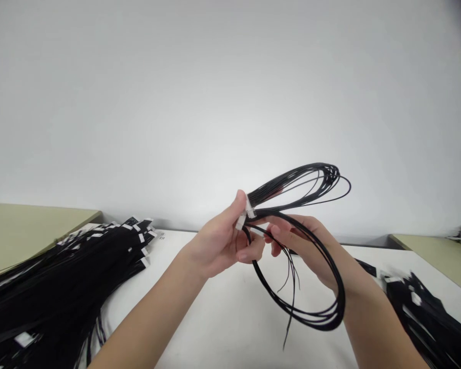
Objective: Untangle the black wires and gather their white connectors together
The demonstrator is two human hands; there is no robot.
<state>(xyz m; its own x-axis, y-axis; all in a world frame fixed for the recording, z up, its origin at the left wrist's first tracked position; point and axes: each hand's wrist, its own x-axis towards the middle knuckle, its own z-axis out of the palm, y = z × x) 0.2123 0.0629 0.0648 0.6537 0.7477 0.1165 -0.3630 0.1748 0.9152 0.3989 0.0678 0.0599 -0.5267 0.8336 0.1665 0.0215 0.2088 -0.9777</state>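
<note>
My left hand [223, 241] pinches the black cable [303, 189] by its white connectors [246, 212] above the table [215, 318], its long upper loop slanting up and rightward, while my right fingers [282, 238] curl close behind the lower loop

We see the left pile [57, 287] running off the edge, and the right pile's [426, 312] white tags [415, 298] blurring.
</note>
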